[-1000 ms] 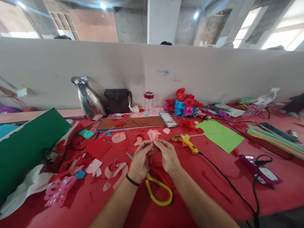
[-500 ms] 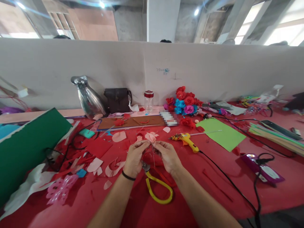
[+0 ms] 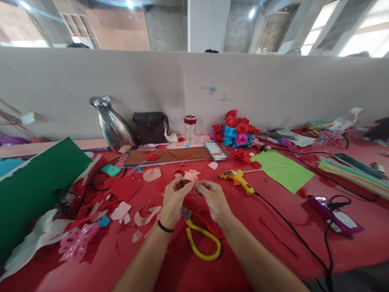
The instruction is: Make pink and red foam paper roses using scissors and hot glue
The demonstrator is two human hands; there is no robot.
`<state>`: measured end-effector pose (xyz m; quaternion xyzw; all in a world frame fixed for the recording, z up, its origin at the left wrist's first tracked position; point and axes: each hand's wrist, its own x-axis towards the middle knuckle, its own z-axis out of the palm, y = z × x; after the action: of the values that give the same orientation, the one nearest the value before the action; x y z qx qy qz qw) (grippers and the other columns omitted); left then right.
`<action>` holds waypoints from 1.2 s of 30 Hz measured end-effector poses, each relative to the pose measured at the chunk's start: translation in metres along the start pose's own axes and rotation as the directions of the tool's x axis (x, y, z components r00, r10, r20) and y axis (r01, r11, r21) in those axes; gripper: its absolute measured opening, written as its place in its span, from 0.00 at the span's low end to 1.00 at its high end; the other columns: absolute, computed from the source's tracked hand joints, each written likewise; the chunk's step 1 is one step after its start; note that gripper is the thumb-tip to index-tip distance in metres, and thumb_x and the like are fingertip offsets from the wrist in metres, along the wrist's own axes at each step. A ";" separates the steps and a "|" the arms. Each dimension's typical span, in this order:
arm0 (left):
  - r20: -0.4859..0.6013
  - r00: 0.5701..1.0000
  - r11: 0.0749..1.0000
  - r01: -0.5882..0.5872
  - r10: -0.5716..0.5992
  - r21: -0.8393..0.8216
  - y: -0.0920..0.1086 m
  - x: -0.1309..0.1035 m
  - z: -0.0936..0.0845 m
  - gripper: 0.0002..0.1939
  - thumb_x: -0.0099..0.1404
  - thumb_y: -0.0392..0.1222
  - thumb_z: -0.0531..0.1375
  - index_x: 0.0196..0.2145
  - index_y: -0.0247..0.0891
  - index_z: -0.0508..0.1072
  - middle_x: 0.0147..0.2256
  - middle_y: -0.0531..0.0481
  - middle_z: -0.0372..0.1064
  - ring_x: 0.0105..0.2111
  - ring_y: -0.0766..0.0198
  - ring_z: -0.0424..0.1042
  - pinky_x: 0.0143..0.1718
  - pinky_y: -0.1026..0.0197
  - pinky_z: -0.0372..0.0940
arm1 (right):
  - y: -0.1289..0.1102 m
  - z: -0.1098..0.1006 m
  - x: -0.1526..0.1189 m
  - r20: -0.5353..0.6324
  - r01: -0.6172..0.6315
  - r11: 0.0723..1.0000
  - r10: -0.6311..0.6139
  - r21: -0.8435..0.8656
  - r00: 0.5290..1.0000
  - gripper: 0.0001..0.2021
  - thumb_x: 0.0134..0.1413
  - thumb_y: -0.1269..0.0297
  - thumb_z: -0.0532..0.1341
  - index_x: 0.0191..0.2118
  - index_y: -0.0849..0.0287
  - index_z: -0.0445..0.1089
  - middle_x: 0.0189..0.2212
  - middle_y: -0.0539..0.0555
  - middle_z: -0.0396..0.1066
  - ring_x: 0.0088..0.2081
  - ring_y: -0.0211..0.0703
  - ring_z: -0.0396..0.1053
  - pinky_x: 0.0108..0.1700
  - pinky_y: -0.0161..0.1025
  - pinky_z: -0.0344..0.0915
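Observation:
Between my two hands is a pink paper flower on a thin wire stem that hangs down below the fingers. My left hand pinches the base of the flower from the left. From the other side, my right hand pinches the same spot, its thumb and forefinger close to the left ones. Under the hands lies a pair of pliers with yellow handles, its metal head partly hidden by my left hand. A yellow hot glue gun rests to the right of my right hand.
Pink and red paper scraps litter the left side, near a green board. Finished paper flowers are heaped at the back beside a glass jar. A green sheet, a purple power strip and cords lie right.
Both hands have shifted very slightly, fingers still at the flower's base. The flower sits a little lower and further left, and its wire stem shows less clearly.

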<state>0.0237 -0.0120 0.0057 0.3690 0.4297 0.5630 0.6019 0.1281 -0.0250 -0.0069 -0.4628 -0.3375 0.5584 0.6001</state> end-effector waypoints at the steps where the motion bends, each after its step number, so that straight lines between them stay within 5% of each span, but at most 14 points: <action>1: -0.002 1.000 1.000 -0.013 0.013 0.010 -0.001 0.000 0.000 0.09 0.41 0.37 0.67 0.22 0.34 0.73 0.23 0.51 0.70 0.26 0.66 0.68 0.31 0.65 0.61 | 0.001 0.000 0.000 0.000 0.012 1.000 -0.012 -0.008 1.000 0.04 0.35 0.64 0.64 0.21 0.59 0.73 0.18 0.48 0.70 0.24 0.36 0.63 0.31 0.33 0.59; 6: 0.006 1.000 1.000 -0.011 0.011 0.002 0.000 0.000 0.000 0.10 0.42 0.39 0.68 0.23 0.34 0.72 0.23 0.52 0.70 0.26 0.68 0.67 0.31 0.66 0.61 | 0.003 0.001 -0.001 0.023 0.031 0.999 -0.031 -0.012 0.999 0.05 0.36 0.64 0.64 0.20 0.59 0.72 0.19 0.48 0.70 0.25 0.36 0.64 0.33 0.34 0.60; 10: 0.095 0.993 0.998 0.068 -0.067 -0.011 0.004 -0.001 -0.002 0.09 0.44 0.38 0.68 0.25 0.34 0.73 0.26 0.50 0.71 0.27 0.67 0.68 0.32 0.66 0.62 | 0.001 0.000 0.000 -0.016 -0.002 1.000 0.003 0.029 1.000 0.06 0.34 0.63 0.65 0.21 0.60 0.73 0.19 0.47 0.70 0.23 0.34 0.62 0.31 0.33 0.59; 16: 0.072 0.981 0.979 0.186 -0.180 -0.084 0.005 -0.002 -0.004 0.11 0.40 0.36 0.69 0.24 0.33 0.75 0.25 0.48 0.74 0.25 0.68 0.70 0.30 0.67 0.62 | -0.001 0.000 -0.001 -0.006 0.011 0.999 -0.010 0.038 1.000 0.06 0.35 0.62 0.66 0.22 0.59 0.73 0.21 0.48 0.72 0.25 0.36 0.65 0.32 0.34 0.61; 22: 0.108 0.986 0.987 0.137 -0.127 -0.084 0.003 -0.002 -0.002 0.10 0.40 0.38 0.70 0.23 0.34 0.78 0.27 0.49 0.73 0.29 0.67 0.70 0.34 0.67 0.63 | 0.000 -0.001 -0.001 0.005 0.082 0.996 -0.083 0.019 0.997 0.07 0.36 0.61 0.66 0.25 0.58 0.74 0.24 0.50 0.74 0.30 0.40 0.68 0.37 0.37 0.63; 29: 0.106 0.984 0.984 0.151 -0.141 -0.098 0.002 -0.003 -0.005 0.10 0.39 0.38 0.71 0.22 0.34 0.78 0.26 0.50 0.73 0.28 0.69 0.70 0.33 0.68 0.64 | -0.003 -0.007 0.000 -0.025 0.161 0.986 -0.162 -0.054 0.986 0.06 0.36 0.65 0.67 0.21 0.58 0.68 0.18 0.45 0.67 0.22 0.35 0.61 0.27 0.32 0.59; 36: 0.105 0.984 0.970 0.161 -0.143 -0.182 0.003 -0.002 -0.004 0.10 0.40 0.37 0.71 0.24 0.36 0.77 0.26 0.51 0.75 0.28 0.69 0.71 0.34 0.66 0.65 | -0.008 -0.005 -0.005 0.072 0.224 0.974 -0.221 -0.032 0.972 0.07 0.41 0.68 0.64 0.31 0.57 0.73 0.25 0.48 0.71 0.28 0.37 0.66 0.33 0.34 0.62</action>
<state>0.0190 -0.0144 0.0069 0.3014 0.3732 0.5361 0.6946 0.1355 -0.0306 -0.0003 -0.4144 -0.4186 0.4962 0.6378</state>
